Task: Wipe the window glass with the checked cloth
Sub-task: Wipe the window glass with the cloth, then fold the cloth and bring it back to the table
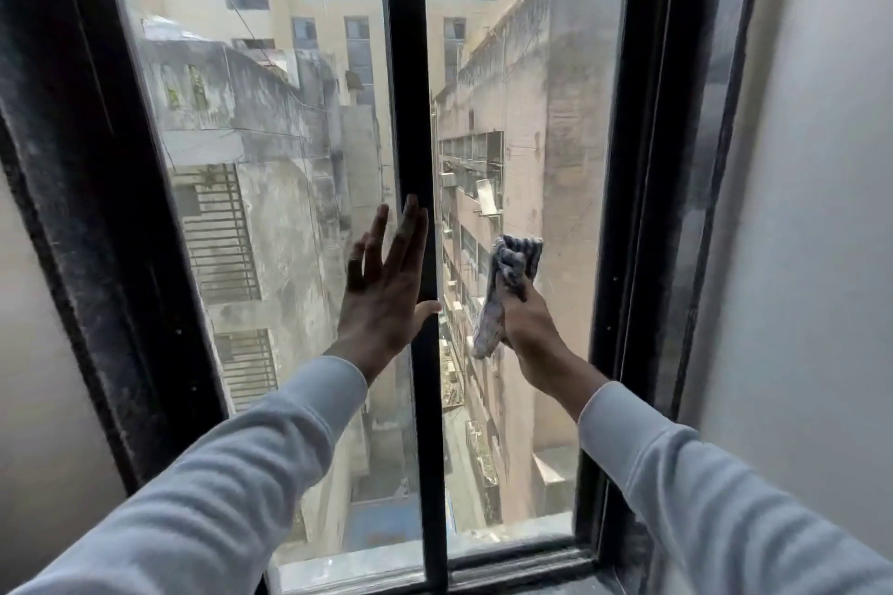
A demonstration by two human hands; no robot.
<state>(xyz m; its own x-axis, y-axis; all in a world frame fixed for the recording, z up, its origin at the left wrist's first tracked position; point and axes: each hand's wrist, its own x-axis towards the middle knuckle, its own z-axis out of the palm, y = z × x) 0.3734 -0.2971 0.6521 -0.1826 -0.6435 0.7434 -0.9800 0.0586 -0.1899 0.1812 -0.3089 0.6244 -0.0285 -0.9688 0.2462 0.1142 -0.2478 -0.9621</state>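
Note:
The window has two tall glass panes, a left pane and a right pane, split by a black centre bar. My right hand is closed around the bunched checked cloth and holds it against the right pane at mid height; part of the cloth hangs below the fist. My left hand lies flat with fingers spread, resting on the left pane and the centre bar, thumb hooked round the bar. It holds nothing.
A thick black frame surrounds the panes, dusty on the left side. A white wall stands to the right. The black sill runs along the bottom. Outside are weathered buildings and a narrow alley far below.

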